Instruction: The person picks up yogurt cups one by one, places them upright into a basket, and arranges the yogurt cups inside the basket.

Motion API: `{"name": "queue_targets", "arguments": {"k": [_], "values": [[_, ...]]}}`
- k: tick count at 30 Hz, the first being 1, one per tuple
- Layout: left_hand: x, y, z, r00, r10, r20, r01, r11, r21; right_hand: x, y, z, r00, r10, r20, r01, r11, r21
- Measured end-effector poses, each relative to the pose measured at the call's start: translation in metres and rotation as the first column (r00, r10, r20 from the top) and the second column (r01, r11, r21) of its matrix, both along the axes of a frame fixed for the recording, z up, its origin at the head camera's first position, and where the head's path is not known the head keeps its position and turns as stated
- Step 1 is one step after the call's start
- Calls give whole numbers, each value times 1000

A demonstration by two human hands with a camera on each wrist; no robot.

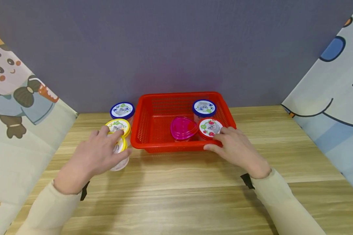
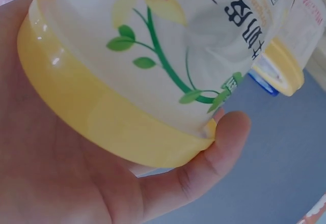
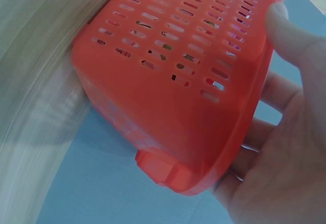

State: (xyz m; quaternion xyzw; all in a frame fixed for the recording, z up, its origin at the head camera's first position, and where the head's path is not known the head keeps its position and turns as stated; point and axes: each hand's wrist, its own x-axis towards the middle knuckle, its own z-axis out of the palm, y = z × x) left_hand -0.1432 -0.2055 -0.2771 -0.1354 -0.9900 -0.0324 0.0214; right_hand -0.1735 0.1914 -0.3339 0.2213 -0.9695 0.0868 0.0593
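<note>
My left hand [image 1: 95, 153] grips a yellow-lidded cup [image 1: 119, 163] from above; in the left wrist view its lid [image 2: 102, 117] lies against the palm, with a flower and green leaves printed on the white wall. Just behind it stand another yellow-lidded cup [image 1: 116, 124] and a blue-lidded cup [image 1: 122, 110]. At the front right of the red basket [image 1: 164, 147], my right hand [image 1: 238, 148] holds the rim, thumb outside and fingers inside, close to a red-lidded cup [image 1: 209, 126]. Inside are also a blue-lidded cup [image 1: 204, 107] and a pink-lidded container [image 1: 182, 128].
The basket stands on a wood-grain table [image 1: 176, 195], near a grey-blue wall panel [image 1: 176, 49]. Cartoon-printed cloths [image 1: 23, 130] flank the table left and right. The cups on the left stand close to the basket's left side.
</note>
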Motion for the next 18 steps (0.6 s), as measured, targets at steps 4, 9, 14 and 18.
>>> {"name": "queue_targets", "arguments": {"k": [4, 9, 14, 18], "values": [[-2, 2, 8, 999, -20, -27, 20, 1000, -5, 0, 0, 0, 1000, -2, -6, 2, 1000, -2], [-3, 6, 19, 999, -26, -24, 26, 1000, -2, 0, 0, 0, 1000, 2, -16, -2, 1000, -6], [-5, 13, 29, 1000, -21, -2, 21, 1000, -9, -1, 0, 0, 1000, 8, -22, -8, 1000, 0], [-6, 18, 34, 1000, -19, 1, 19, 1000, -25, -1, 0, 0, 1000, 5, -20, -5, 1000, 4]]}}
